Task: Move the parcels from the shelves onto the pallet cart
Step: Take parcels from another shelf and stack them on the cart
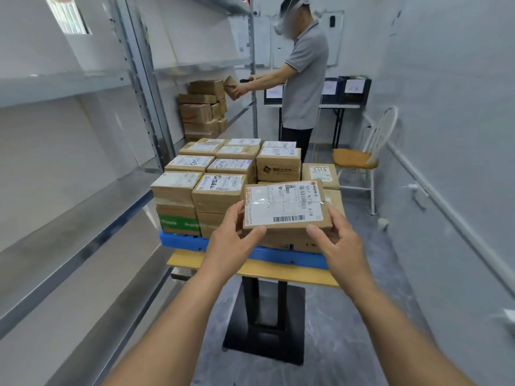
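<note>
right now the parcel i am handling sits between my two hands, held nearly flat with its white shipping label facing up, over the near right corner of the load. my left hand grips its left end, thumb curled onto the near edge and fingers up along the left side. my right hand grips the right end the same way, thumb on the near edge and fingers wrapped round the right side. beyond and below it the stacked parcels stand in tight rows, labels up, on a blue pallet, which rests on a yellow cart deck with a black base. metal shelves run along my left. farther back another person holds a small box beside a pile of shelf boxes, and a chair stands by the right wall.
</note>
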Demonstrator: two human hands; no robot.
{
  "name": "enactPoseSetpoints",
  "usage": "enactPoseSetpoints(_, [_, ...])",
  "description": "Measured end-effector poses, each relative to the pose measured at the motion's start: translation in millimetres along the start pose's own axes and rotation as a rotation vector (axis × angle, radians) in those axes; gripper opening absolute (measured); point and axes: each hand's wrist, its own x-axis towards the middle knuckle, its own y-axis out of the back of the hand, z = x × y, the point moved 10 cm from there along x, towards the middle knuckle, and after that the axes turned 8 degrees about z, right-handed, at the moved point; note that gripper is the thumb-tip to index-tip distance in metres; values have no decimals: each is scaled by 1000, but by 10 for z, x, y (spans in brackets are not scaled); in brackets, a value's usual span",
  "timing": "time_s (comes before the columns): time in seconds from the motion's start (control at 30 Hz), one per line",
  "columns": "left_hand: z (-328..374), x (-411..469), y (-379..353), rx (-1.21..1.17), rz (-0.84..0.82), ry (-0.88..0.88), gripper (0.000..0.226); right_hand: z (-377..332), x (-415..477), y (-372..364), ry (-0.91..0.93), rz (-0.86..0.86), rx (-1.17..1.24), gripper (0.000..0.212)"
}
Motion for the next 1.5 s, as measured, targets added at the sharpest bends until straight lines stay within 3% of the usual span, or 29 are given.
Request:
enactPoseSetpoints(0.3, [-38, 1317, -354, 113, -105, -50, 62, 116, 1050, -297, -11, 74, -49, 44])
enactPoseSetpoints(0.73, [-419, 2774, -667, 373, -247, -40, 45, 627, 2179, -990, -173, 67, -86, 51])
enactPoseSetpoints(1.07, [-675, 3027, -853, 439, -317, -94, 35, 900, 2347, -1162, -234, 63, -150, 50])
enactPoseSetpoints(1.5, [-605, 2980, -815, 490, -304, -116, 37, 762, 2361, -1133, -194, 79, -244, 52])
